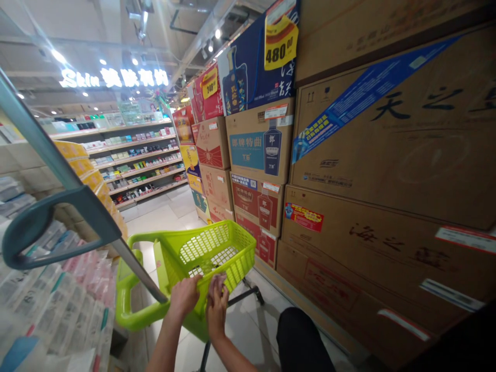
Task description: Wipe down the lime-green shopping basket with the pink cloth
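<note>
Two bare hands are at one lime-green shopping cart (178, 310), which stands in the aisle, its basket pointing toward the far right. The left hand (185, 295) lies at the cart's near rim with its fingers curled; I cannot tell how firmly it grips. The right hand (217, 310), just to its right, holds one small pinkish item (217, 280) in a narrow pinch, beside the basket's near wall; what the item is cannot be made out. One grey handle (96, 217) with a single loop slants from the upper left down to the cart. One caster (259, 296) shows beyond the basket at the right, and one dark-clothed knee (304, 338) is near, right of the cart.

Along the right, cartons are stacked; the near column shows four brown cartons (387, 134), and the next column also shows four, topped by one blue carton (248, 67). Two yellow price cards hang there, 480.00 (281, 44) nearer and 248 (210, 82) farther. On the far left, one shelf unit (147, 194) of about five tiers stands below one lit sign (114, 78).
</note>
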Demonstrator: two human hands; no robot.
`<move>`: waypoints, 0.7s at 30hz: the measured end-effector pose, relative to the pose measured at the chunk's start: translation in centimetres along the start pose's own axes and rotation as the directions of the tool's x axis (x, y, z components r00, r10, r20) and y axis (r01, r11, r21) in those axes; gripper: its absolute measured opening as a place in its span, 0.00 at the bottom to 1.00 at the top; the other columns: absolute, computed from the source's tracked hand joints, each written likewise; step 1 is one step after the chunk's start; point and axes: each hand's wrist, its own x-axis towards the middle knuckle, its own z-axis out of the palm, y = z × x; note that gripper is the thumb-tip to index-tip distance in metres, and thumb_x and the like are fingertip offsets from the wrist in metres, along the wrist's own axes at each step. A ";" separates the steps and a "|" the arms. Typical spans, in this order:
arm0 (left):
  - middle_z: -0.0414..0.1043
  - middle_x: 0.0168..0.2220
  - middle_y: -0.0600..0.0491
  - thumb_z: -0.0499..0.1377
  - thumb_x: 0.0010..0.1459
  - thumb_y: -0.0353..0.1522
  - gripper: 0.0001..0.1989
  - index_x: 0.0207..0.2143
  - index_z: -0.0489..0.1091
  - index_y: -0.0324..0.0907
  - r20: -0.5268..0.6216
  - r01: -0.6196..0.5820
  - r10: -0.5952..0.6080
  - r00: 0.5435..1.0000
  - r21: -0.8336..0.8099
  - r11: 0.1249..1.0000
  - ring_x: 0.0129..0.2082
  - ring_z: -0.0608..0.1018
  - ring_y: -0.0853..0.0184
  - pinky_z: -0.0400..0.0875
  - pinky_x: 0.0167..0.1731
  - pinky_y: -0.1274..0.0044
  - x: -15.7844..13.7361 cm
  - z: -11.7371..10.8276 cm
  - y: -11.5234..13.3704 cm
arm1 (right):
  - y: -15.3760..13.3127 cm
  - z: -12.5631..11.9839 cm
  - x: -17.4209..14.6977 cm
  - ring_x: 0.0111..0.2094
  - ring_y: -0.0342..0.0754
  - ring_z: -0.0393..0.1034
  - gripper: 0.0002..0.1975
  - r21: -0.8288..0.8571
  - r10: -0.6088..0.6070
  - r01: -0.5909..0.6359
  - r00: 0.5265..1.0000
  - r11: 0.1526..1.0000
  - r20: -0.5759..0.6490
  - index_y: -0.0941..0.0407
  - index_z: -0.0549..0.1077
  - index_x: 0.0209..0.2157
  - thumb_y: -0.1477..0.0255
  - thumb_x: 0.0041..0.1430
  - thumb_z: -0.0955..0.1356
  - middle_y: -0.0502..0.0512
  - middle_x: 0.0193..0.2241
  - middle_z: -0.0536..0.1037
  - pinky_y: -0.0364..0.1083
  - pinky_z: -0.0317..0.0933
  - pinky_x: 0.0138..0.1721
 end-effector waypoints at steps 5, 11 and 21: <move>0.76 0.49 0.47 0.53 0.57 0.29 0.21 0.53 0.67 0.47 0.002 0.021 -0.021 1.000 -0.018 1.000 0.50 0.76 0.58 0.69 0.45 0.69 -0.5 -0.2 0.1 | 1.9 -1.3 4.5 0.52 0.63 0.63 0.28 0.006 0.346 -0.349 0.925 0.937 -0.158 0.64 0.68 0.56 0.67 0.56 0.59 0.70 0.47 0.66 0.59 0.56 0.53; 0.77 0.45 0.46 0.54 0.58 0.29 0.17 0.50 0.69 0.45 -0.038 0.060 -0.061 0.997 -0.050 0.997 0.49 0.77 0.59 0.67 0.46 0.70 -1.0 -0.1 0.4 | -2.9 -0.5 1.4 0.59 0.58 0.58 0.27 0.032 0.105 -0.105 0.994 0.994 -0.019 0.56 0.64 0.60 0.70 0.59 0.59 0.66 0.56 0.60 0.54 0.56 0.56; 0.74 0.50 0.44 0.51 0.55 0.22 0.22 0.53 0.64 0.38 -0.082 0.022 -0.034 0.996 -0.136 0.990 0.52 0.73 0.62 0.64 0.51 0.72 -1.6 0.1 0.0 | -3.0 -3.5 4.1 0.54 0.57 0.62 0.28 -0.085 0.122 -0.126 0.991 0.988 -0.049 0.58 0.67 0.59 0.75 0.55 0.59 0.64 0.48 0.66 0.54 0.57 0.55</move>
